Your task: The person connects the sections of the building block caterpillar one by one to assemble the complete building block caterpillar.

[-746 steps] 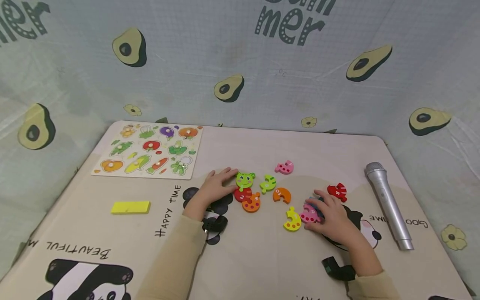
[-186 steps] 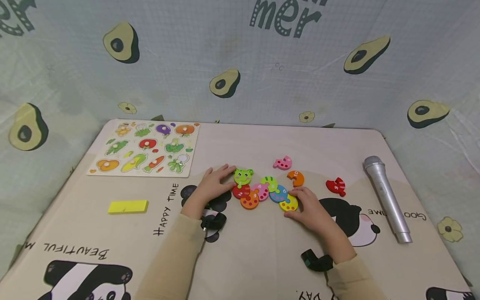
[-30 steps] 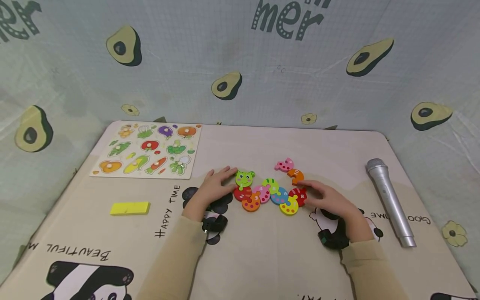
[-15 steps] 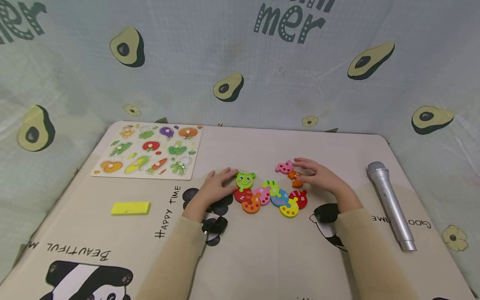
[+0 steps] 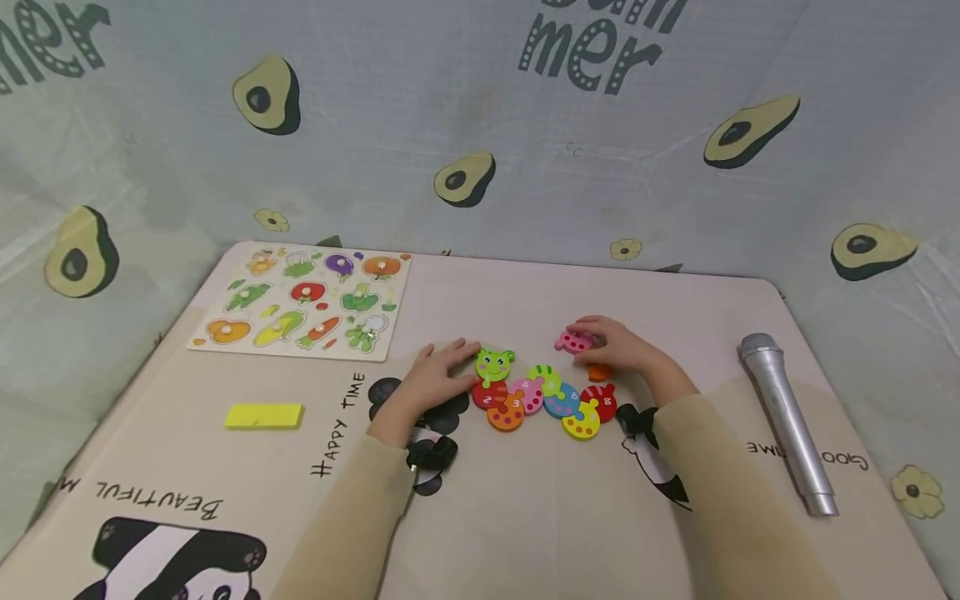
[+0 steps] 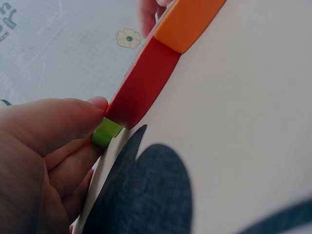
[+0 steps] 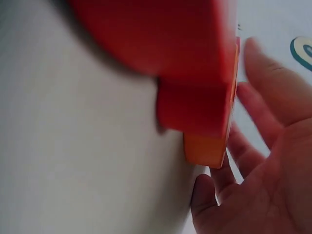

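Observation:
A toy caterpillar of joined, numbered puzzle pieces lies mid-table. Its green face piece (image 5: 494, 365) is at the left and a striped red piece (image 5: 600, 403) ends the chain at the right. Beside the face my left hand (image 5: 431, 383) rests with extended fingers, its thumb tip at the second red piece (image 6: 146, 80). My right hand (image 5: 626, 348) reaches past the chain's right end and pinches a loose pink piece (image 5: 572, 342), thumb on the near side, fingertips on the far side. An orange piece (image 5: 599, 372) lies partly hidden under that hand; the right wrist view shows its edge.
At the back left lies a vegetable peg puzzle board (image 5: 300, 302), with a yellow block (image 5: 264, 417) in front of it. A silver microphone (image 5: 787, 425) lies at the right. An avocado-print cloth (image 5: 525, 150) hangs behind the table.
Over the earlier frames, pink, green, blue, yellow and red pieces were joined to the chain. In the last second my right hand moved from the red piece up to the pink one. My left hand stayed.

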A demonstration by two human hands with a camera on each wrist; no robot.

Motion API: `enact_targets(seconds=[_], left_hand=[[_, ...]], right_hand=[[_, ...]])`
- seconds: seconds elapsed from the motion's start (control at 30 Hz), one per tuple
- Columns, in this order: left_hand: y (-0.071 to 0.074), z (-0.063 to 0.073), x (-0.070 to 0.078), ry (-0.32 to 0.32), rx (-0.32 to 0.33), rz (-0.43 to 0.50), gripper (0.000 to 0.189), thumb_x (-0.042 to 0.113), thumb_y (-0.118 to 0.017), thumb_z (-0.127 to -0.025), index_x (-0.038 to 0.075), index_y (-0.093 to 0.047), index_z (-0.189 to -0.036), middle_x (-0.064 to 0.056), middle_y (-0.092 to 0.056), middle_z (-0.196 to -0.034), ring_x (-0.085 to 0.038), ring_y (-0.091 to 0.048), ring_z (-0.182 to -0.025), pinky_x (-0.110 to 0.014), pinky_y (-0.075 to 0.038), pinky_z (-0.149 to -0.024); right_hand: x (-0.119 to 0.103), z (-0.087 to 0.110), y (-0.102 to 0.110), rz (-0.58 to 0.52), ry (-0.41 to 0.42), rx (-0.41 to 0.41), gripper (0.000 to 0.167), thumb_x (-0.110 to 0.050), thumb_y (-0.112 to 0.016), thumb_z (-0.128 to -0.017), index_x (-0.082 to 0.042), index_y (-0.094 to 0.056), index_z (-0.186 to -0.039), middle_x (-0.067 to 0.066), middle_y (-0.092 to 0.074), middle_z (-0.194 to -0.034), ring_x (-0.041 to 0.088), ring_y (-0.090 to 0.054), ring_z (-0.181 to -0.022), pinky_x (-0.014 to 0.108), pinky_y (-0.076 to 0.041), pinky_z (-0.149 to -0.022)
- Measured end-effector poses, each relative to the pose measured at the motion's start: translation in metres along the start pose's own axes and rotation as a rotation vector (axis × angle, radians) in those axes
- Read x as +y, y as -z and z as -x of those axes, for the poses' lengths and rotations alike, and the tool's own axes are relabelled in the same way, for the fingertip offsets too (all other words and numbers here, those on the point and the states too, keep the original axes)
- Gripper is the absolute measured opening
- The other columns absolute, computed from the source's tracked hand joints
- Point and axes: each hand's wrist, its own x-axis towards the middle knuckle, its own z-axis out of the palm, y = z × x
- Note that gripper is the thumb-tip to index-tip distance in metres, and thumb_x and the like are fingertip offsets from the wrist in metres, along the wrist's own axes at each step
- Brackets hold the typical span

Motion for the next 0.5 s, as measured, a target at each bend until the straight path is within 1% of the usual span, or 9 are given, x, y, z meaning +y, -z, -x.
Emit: enact_targets(seconds=[0.1, 0.17, 0.3, 0.37, 0.43, 0.5], left_hand=[[0.0007, -0.0006, -0.0004, 0.0, 0.001, -0.003, 0.058, 0.038, -0.056, -0.085, 0.022, -0.04, -0.138, -0.004, -0.035, -0.146, -0.019, -0.028, -0.137, -0.045, -0.001, -0.115], [0.0009, -0.001, -0.0005, -0.001, 0.003, -0.003, 0.058, 0.038, -0.056, -0.085, 0.022, -0.04, -0.138, -0.004, -0.035, -0.146, -0.019, -0.028, -0.137, -0.045, -0.001, -0.115], [0.0008, -0.0008, 0.0007, -0.005, 0.008, -0.001, 0.058, 0.038, -0.056, -0.085, 0.021, -0.04, -0.138, -0.005, -0.035, -0.146, -0.02, -0.028, -0.137, -0.045, -0.002, -0.115], [0.0008, -0.0002, 0.0015, -0.004, 0.004, 0.002, 0.058, 0.038, -0.056, -0.085, 0.021, -0.04, -0.138, -0.005, -0.035, -0.146, -0.019, -0.028, -0.137, -0.045, -0.002, -0.115], [0.001, 0.0007, 0.002, 0.001, 0.0, 0.004, 0.058, 0.038, -0.056, -0.085, 0.022, -0.04, -0.138, -0.005, -0.035, -0.146, -0.019, -0.028, -0.137, -0.045, -0.001, -0.115], [0.0012, 0.0012, 0.002, 0.005, -0.004, 0.005, 0.058, 0.038, -0.056, -0.085, 0.022, -0.04, -0.138, -0.005, -0.034, -0.146, -0.019, -0.028, -0.137, -0.045, -0.001, -0.115]], right_hand=[[-0.0024, -0.0011, -0.0014, 0.029, 0.005, 0.016, 0.056, -0.025, -0.064, -0.083, -0.013, -0.045, -0.134, 0.018, -0.027, -0.143, 0.04, -0.022, -0.131, 0.053, -0.04, -0.097], [-0.0037, -0.0019, -0.0021, 0.045, -0.002, 0.025, 0.051, -0.023, -0.062, -0.084, -0.013, -0.047, -0.132, 0.019, -0.028, -0.142, 0.04, -0.024, -0.13, 0.052, -0.041, -0.096], [-0.0039, -0.0038, -0.0034, 0.046, -0.006, 0.016, 0.044, -0.019, -0.059, -0.086, -0.014, -0.051, -0.13, 0.019, -0.029, -0.14, 0.04, -0.025, -0.128, 0.051, -0.043, -0.095], [-0.0033, -0.0033, -0.0033, 0.038, -0.007, 0.0, 0.046, -0.016, -0.057, -0.086, -0.016, -0.05, -0.131, 0.019, -0.028, -0.141, 0.04, -0.024, -0.129, 0.051, -0.043, -0.095], [-0.0034, -0.0019, -0.0031, 0.035, 0.003, -0.011, 0.051, -0.014, -0.057, -0.084, -0.016, -0.046, -0.134, 0.019, -0.026, -0.142, 0.04, -0.023, -0.13, 0.052, -0.043, -0.095], [-0.0036, -0.0004, -0.0029, 0.047, 0.028, -0.017, 0.058, -0.015, -0.059, -0.082, -0.016, -0.041, -0.138, 0.019, -0.026, -0.144, 0.04, -0.022, -0.13, 0.053, -0.042, -0.095]])
